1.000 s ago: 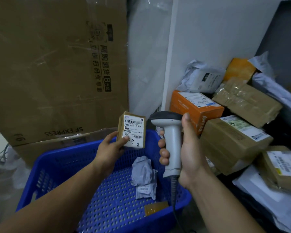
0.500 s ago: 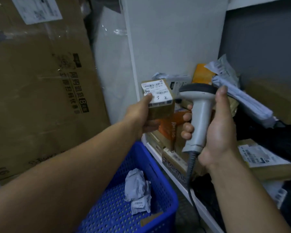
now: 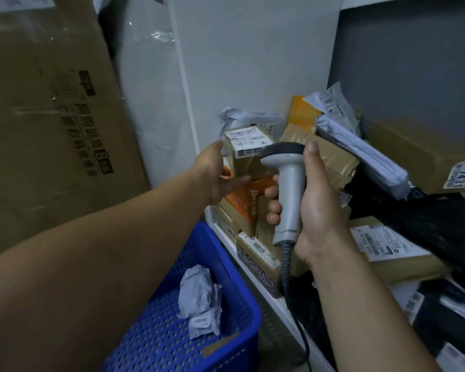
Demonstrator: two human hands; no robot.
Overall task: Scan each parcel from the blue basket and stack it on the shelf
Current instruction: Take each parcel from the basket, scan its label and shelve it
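My left hand reaches out to the shelf and holds a small brown labelled box between thumb and fingers, right on top of an orange box. Just right of it, my right hand grips the handle of a grey barcode scanner, head pointing left, cord hanging down. The blue basket stands below at the left with a crumpled grey bag parcel and a flat brown piece inside.
The white shelf is crowded with brown boxes, grey mailer bags and black bags. A white upright panel bounds it on the left. A large cardboard carton leans at the far left.
My left hand carried the small box up out of the basket and rightward onto the shelf pile. The view turned toward the shelf. The scanner stayed upright in my right hand.
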